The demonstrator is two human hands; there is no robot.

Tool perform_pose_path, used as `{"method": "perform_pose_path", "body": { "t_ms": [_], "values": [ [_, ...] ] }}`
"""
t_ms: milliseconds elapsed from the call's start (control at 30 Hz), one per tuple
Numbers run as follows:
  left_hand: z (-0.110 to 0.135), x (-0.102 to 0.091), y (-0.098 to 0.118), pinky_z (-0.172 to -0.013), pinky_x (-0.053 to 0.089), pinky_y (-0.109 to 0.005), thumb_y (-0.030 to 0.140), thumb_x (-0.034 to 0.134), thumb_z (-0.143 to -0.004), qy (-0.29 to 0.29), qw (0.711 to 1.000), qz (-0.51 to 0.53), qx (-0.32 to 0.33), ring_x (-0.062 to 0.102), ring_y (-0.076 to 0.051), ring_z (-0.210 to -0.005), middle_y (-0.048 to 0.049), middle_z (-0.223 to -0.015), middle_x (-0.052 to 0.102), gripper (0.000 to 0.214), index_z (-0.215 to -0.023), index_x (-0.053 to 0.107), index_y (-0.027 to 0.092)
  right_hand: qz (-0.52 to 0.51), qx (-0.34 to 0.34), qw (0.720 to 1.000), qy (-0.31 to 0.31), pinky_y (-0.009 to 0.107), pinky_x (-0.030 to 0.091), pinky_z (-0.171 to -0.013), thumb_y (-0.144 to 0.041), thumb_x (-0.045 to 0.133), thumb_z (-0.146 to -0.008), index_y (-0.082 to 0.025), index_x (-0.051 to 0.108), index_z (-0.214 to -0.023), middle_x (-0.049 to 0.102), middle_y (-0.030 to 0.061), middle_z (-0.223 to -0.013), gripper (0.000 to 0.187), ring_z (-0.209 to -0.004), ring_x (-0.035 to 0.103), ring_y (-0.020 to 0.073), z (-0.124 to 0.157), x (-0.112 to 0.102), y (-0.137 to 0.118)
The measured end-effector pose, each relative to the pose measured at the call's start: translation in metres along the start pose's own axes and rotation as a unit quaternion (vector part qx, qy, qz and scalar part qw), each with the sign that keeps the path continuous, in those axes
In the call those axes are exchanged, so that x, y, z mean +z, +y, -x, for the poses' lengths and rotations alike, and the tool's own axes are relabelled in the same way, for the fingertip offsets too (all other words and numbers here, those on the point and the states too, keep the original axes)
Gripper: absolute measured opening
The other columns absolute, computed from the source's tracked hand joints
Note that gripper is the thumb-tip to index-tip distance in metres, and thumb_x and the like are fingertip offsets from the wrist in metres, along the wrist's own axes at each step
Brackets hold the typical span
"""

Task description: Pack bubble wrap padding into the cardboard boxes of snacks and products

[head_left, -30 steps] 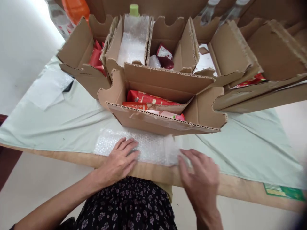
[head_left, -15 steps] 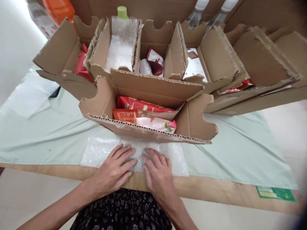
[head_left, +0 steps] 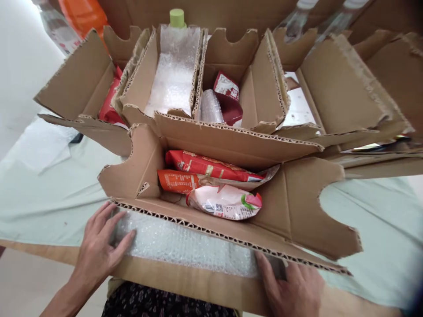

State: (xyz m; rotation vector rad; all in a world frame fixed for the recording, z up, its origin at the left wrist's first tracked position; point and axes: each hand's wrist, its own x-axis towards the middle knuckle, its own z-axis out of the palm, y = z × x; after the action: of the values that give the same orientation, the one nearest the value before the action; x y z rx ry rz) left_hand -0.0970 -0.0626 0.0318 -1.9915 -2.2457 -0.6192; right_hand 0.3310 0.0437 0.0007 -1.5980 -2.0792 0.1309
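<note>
A strip of bubble wrap (head_left: 188, 244) lies flat along the table's front edge, partly under the overhanging front wall of an open cardboard box (head_left: 297, 198). My left hand (head_left: 101, 242) rests at the strip's left end, fingers stretched and thumb apart on the wrap. At its right end is my right hand (head_left: 292, 286), thumb and fingers apart, with the fingertips hidden beneath the box's front edge. Inside the box lie a red packet (head_left: 211, 166), an orange packet (head_left: 178, 181) and a pale pink packet (head_left: 224, 202).
Behind stands a row of cardboard bins (head_left: 264, 83) holding packets and bubble-wrapped items. One wrapped item has a green cap (head_left: 177, 18). Bottles, including an orange bottle (head_left: 84, 17), stand farther back. More bubble wrap (head_left: 39, 143) lies at left on the green cloth (head_left: 20, 211).
Both hands have moved apart, from the middle of the bubble wrap to its two ends. The view has shifted closer, and the box appears larger and lower.
</note>
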Motion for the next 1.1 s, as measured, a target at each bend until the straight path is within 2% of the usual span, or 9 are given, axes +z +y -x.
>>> {"method": "perform_pose_path", "body": {
  "t_ms": [133,267,367,533,633,733,867,1000,1100],
  "values": [
    [-0.001,-0.001,0.015,-0.092,0.057,-0.053,0.03,0.06,-0.099,0.007,0.999,0.033,-0.034,0.066,-0.036,-0.118,-0.0121,-0.116,0.068,0.008,-0.094,0.06,0.024,-0.001,0.006,1.0,0.019,0.041,0.049,-0.074,-0.052,0.061,-0.098,-0.024,0.067,-0.092,0.07,0.0102,-0.09,0.029,-0.086,0.066,0.0295,0.004,-0.001,-0.011],
    [0.005,-0.015,0.03,-0.069,0.057,-0.032,0.035,0.06,-0.099,-0.021,0.986,0.095,-0.135,0.072,-0.021,-0.084,-0.0025,-0.098,0.074,0.009,-0.096,0.061,0.026,-0.086,0.146,0.985,-0.023,0.032,0.048,-0.062,-0.056,0.071,-0.09,-0.023,0.069,-0.097,0.073,0.0062,-0.086,0.034,-0.069,0.065,0.0216,0.008,-0.022,-0.025],
    [0.009,-0.02,0.034,-0.062,0.055,-0.028,0.042,0.064,-0.097,-0.008,0.974,0.097,-0.203,0.071,-0.018,-0.078,-0.0014,-0.097,0.073,0.023,-0.113,0.064,0.025,-0.151,0.226,0.962,0.006,0.032,0.054,-0.072,-0.057,0.077,-0.084,-0.019,0.071,-0.111,0.075,0.0092,-0.098,0.047,-0.082,0.071,0.0229,0.007,-0.033,-0.032],
    [0.005,-0.02,0.039,-0.081,0.061,-0.04,0.037,0.067,-0.095,0.003,0.991,0.063,-0.122,0.07,-0.024,-0.093,-0.0076,-0.108,0.069,0.062,-0.151,0.046,0.019,-0.198,0.313,0.927,-0.05,0.037,0.058,-0.076,-0.061,0.079,-0.078,-0.019,0.062,-0.14,0.073,0.0101,-0.103,0.077,-0.082,0.07,0.0215,0.007,-0.032,-0.034],
    [0.006,-0.022,0.063,-0.09,0.062,-0.042,0.021,0.066,-0.097,0.031,0.992,0.111,-0.049,0.068,-0.024,-0.103,-0.0083,-0.111,0.069,0.052,-0.147,0.052,0.021,-0.196,0.326,0.924,-0.032,0.04,0.059,-0.08,-0.061,0.081,-0.075,-0.018,0.062,-0.141,0.073,0.0121,-0.107,0.081,-0.086,0.071,0.0232,0.012,-0.033,-0.041],
    [0.008,-0.017,0.099,-0.088,0.063,-0.036,0.01,0.059,-0.098,-0.03,0.966,0.252,0.045,0.069,-0.02,-0.105,-0.0077,-0.113,0.071,0.039,-0.135,0.061,0.022,-0.241,0.315,0.918,-0.016,0.038,0.061,-0.076,-0.057,0.084,-0.075,-0.017,0.062,-0.141,0.075,0.0118,-0.103,0.08,-0.082,0.074,0.0237,0.016,-0.046,-0.058],
    [0.007,-0.003,0.127,-0.091,0.062,-0.045,0.011,0.06,-0.096,-0.101,0.93,0.334,0.113,0.068,-0.025,-0.105,-0.0106,-0.113,0.074,0.036,-0.131,0.063,0.019,-0.29,0.251,0.924,-0.007,0.036,0.064,-0.076,-0.044,0.084,-0.082,-0.02,0.06,-0.144,0.077,0.0108,-0.105,0.071,-0.083,0.076,0.0228,0.016,-0.062,-0.099],
    [0.012,-0.01,0.114,-0.095,0.059,-0.043,0.019,0.06,-0.098,-0.064,0.909,0.411,-0.017,0.068,-0.024,-0.109,-0.0109,-0.119,0.073,0.047,-0.144,0.052,0.021,-0.356,0.105,0.922,-0.113,0.036,0.065,-0.082,-0.034,0.074,-0.093,-0.025,0.051,-0.151,0.074,0.0107,-0.114,0.063,-0.09,0.075,0.0199,0.009,-0.037,-0.152],
    [0.019,-0.018,0.097,-0.099,0.056,-0.043,0.026,0.054,-0.102,-0.052,0.902,0.413,-0.115,0.068,-0.023,-0.113,-0.011,-0.126,0.071,0.054,-0.154,0.04,0.024,-0.411,-0.006,0.888,-0.206,0.034,0.066,-0.083,-0.038,0.069,-0.098,-0.029,0.039,-0.159,0.072,0.0101,-0.123,0.068,-0.095,0.074,0.0183,0.002,-0.007,-0.179]
  ]
}}
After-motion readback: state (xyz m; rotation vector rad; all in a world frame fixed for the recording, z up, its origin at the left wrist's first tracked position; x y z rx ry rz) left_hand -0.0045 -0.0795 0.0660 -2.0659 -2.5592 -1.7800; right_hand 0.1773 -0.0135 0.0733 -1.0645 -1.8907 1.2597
